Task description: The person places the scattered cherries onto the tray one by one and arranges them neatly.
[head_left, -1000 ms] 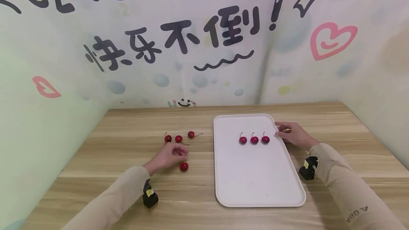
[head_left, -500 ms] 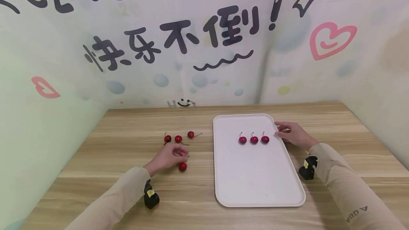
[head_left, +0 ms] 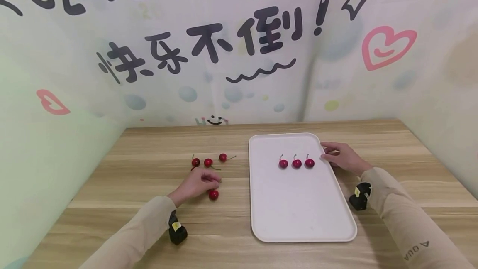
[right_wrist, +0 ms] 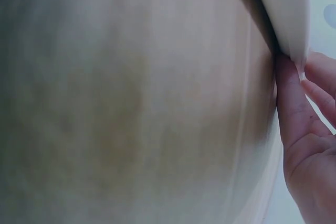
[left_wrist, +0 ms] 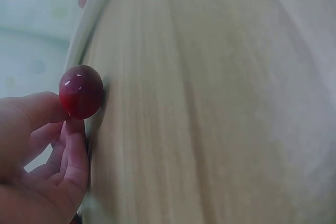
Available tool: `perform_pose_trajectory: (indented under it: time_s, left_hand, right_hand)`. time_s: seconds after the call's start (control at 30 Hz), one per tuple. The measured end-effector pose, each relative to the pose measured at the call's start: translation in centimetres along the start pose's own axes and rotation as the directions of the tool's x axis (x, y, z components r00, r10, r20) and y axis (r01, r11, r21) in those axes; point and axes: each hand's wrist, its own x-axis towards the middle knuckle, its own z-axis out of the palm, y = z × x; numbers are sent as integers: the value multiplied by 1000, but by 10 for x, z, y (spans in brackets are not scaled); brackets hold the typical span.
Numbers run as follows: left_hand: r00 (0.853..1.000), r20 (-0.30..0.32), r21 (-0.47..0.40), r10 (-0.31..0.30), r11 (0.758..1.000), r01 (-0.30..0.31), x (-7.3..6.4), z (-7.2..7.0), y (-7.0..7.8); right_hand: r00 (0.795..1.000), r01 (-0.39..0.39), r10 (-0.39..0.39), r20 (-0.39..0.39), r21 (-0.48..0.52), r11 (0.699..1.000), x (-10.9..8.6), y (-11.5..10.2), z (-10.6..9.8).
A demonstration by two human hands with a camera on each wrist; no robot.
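Observation:
My left hand is low over the left part of the table, beside a red cherry. In the left wrist view its thumb and fingertips meet just at the base of that cherry, pinching it by the stem, which is mostly hidden. At the right, my right hand holds the far right edge of a white tray between thumb and fingers; the right wrist view shows the thumb against the side of the rim. Three cherries lie in a row on the tray, stems pointing away.
Several more cherries lie loose beyond my left hand, one partly hidden by it. A printed wall cloth rises behind the wooden table. Each wrist wears a small black camera.
My left thumb and fingers have closed together above the near cherry, which has shifted very slightly left. The right hand, the tray and its row of cherries have stayed put.

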Motion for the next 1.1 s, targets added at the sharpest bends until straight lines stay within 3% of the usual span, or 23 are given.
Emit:
perform_pose_trajectory:
  time_s: [0.23, 0.53, 1.1]
  left_hand:
    - [1000, 15, -14, -23, 1000, 23, 0, 1, 1]
    - [995, 12, -35, -102, 994, 102, 3, 4, 6]
    - [990, 65, -52, -129, 990, 132, 8, 9, 21]
  right_hand:
    - [1000, 3, -3, 2, 15, 1000, 0, 1, 0]
    - [1000, -1, 1, -1, 6, 1000, 0, 2, 0]
    - [1000, -8, 8, -5, 4, 1000, 1, 3, 0]
